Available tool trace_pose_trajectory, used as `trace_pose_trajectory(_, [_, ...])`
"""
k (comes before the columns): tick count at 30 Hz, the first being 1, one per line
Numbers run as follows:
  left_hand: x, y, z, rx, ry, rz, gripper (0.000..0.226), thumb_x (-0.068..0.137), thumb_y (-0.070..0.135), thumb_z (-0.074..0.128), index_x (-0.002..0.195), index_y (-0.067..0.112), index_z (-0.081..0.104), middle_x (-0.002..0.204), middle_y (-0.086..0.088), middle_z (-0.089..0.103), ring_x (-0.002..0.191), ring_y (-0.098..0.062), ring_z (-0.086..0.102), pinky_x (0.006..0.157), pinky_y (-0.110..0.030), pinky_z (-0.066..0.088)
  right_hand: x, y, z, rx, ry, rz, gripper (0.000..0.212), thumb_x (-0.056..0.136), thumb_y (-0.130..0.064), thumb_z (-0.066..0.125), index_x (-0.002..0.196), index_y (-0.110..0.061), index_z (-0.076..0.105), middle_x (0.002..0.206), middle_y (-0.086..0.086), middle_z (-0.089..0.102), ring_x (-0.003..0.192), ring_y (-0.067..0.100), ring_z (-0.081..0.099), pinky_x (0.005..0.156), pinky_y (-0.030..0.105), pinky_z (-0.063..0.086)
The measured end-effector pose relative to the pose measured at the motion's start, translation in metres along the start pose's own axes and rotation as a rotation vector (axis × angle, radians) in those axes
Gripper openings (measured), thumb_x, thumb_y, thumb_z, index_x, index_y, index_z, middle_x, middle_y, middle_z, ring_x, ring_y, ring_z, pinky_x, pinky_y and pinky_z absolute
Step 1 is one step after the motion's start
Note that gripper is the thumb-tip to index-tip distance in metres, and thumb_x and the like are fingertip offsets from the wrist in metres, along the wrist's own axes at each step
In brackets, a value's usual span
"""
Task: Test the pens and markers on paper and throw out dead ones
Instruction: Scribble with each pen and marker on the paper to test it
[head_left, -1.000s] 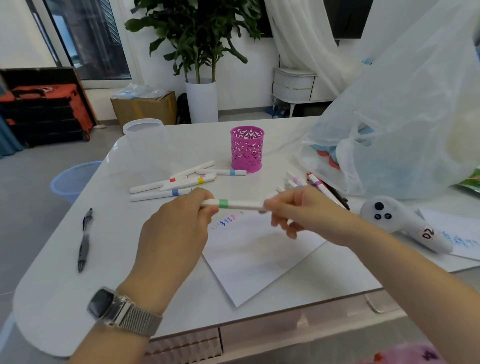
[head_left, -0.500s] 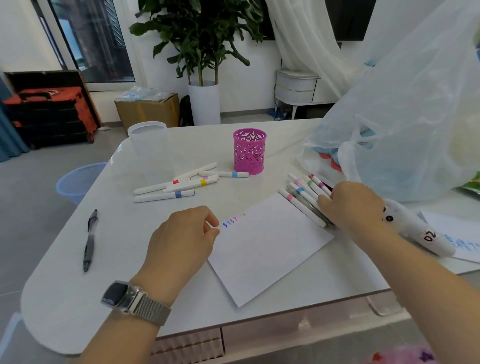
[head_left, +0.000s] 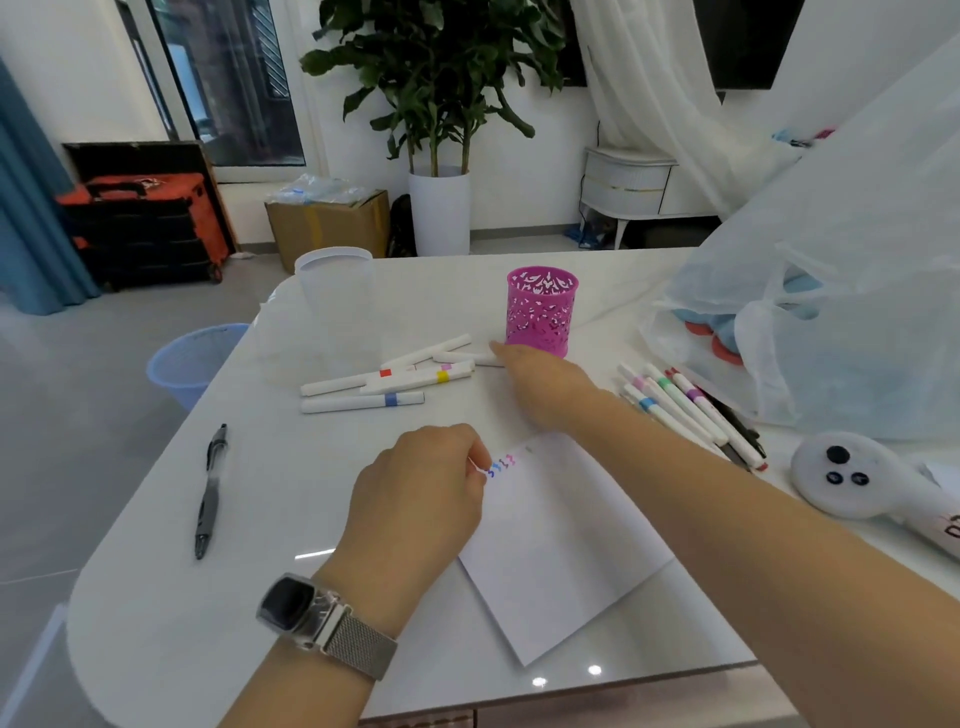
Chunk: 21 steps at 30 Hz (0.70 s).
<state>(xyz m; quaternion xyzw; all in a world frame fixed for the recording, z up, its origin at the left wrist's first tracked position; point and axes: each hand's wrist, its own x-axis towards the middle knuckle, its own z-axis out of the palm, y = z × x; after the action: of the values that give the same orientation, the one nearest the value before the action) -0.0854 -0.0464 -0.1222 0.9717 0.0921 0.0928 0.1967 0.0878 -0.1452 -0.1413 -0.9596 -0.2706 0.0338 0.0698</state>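
Note:
A white sheet of paper (head_left: 550, 540) lies on the white table (head_left: 260, 519), with small coloured squiggles (head_left: 501, 464) at its top left corner. My left hand (head_left: 421, 488) rests at that corner, its curled fingers touching the paper's edge. My right hand (head_left: 540, 384) reaches across to a loose group of white markers (head_left: 389, 387) beside the pink pen cup (head_left: 541, 312). Its fingertips touch the end of the farthest marker (head_left: 467, 357). A second row of markers (head_left: 680, 410) lies right of the paper.
A black pen (head_left: 210, 493) lies near the table's left edge. A translucent cup (head_left: 335, 306) stands behind the markers. A big plastic bag (head_left: 831, 312) and a white controller (head_left: 852, 478) fill the right side. A blue wastebasket (head_left: 192, 358) sits on the floor, left.
Both hands held a green-banded marker. My right hand laid it in the right-hand row, then swung left to the markers by the pink cup. My left hand dropped to the paper's corner.

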Motion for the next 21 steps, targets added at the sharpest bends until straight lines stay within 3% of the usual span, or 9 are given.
trace_pose_trajectory(2, [0.003,-0.001,0.001,0.004,0.002,-0.003,0.015,0.092,0.032,0.048,0.101,0.037,0.058,0.104,0.014,0.061,0.096,-0.012,0.056,0.078,-0.026,0.044,0.014,-0.002,0.003,-0.042,0.013,0.045,0.046,0.101,-0.011,0.032,0.147,-0.015,0.028,0.144,0.011,0.040,0.127,0.033,0.046,0.099,0.044,0.041])
trace_pose_trajectory(6, [0.006,-0.003,0.003,0.014,0.006,-0.004,0.014,0.093,0.035,0.046,0.101,0.036,0.057,0.104,0.014,0.060,0.096,-0.013,0.056,0.077,-0.027,0.044,0.026,-0.005,0.007,-0.223,0.085,0.056,0.034,0.097,-0.005,0.040,0.130,-0.007,0.047,0.127,0.013,0.048,0.112,0.033,0.055,0.077,0.038,0.043])
trace_pose_trajectory(10, [0.006,-0.005,0.002,0.002,0.037,-0.012,0.016,0.093,0.036,0.045,0.102,0.035,0.057,0.106,0.013,0.060,0.097,-0.013,0.055,0.078,-0.028,0.044,0.017,-0.001,0.000,-0.225,0.087,0.092,0.034,0.093,0.000,0.044,0.127,-0.004,0.050,0.122,0.013,0.052,0.110,0.033,0.057,0.079,0.037,0.045])
trace_pose_trajectory(12, [0.005,-0.004,0.002,-0.018,0.049,-0.015,0.020,0.094,0.037,0.043,0.111,0.034,0.054,0.111,0.013,0.059,0.101,-0.013,0.055,0.081,-0.028,0.044,0.005,0.003,-0.012,-0.032,0.136,0.124,0.020,0.093,-0.003,0.044,0.110,-0.006,0.053,0.111,0.014,0.055,0.096,0.032,0.060,0.069,0.031,0.044])
trace_pose_trajectory(14, [0.003,-0.003,0.002,-0.033,0.074,-0.009,0.027,0.096,0.040,0.041,0.120,0.032,0.048,0.118,0.012,0.055,0.105,-0.013,0.054,0.085,-0.029,0.044,-0.017,0.003,-0.026,0.331,0.198,0.100,0.006,0.093,-0.009,0.046,0.089,-0.006,0.049,0.088,0.014,0.059,0.071,0.028,0.065,0.052,0.027,0.045])
trace_pose_trajectory(16, [0.000,0.001,-0.001,-0.051,0.108,-0.007,0.037,0.096,0.045,0.040,0.129,0.030,0.040,0.123,0.010,0.052,0.108,-0.015,0.054,0.087,-0.031,0.045,-0.048,-0.003,-0.040,0.835,0.155,0.095,0.011,0.093,-0.012,0.050,0.086,-0.004,0.051,0.072,0.012,0.057,0.054,0.023,0.062,0.044,0.027,0.047])
trace_pose_trajectory(18, [-0.003,0.005,-0.003,-0.107,0.098,-0.004,0.045,0.094,0.049,0.040,0.135,0.030,0.033,0.124,0.010,0.050,0.106,-0.016,0.056,0.086,-0.031,0.046,-0.082,-0.012,-0.052,1.192,0.043,0.098,0.014,0.092,-0.010,0.054,0.080,-0.005,0.054,0.064,0.010,0.052,0.046,0.017,0.052,0.039,0.024,0.039])
trace_pose_trajectory(21, [-0.009,0.015,-0.006,-0.297,0.004,0.076,0.037,0.095,0.046,0.041,0.129,0.031,0.041,0.112,0.012,0.055,0.090,-0.015,0.060,0.083,-0.034,0.049,-0.122,-0.019,-0.060,1.292,-0.043,0.111,0.023,0.087,-0.007,0.062,0.067,-0.011,0.053,0.055,0.007,0.053,0.043,0.014,0.042,0.037,0.019,0.028])
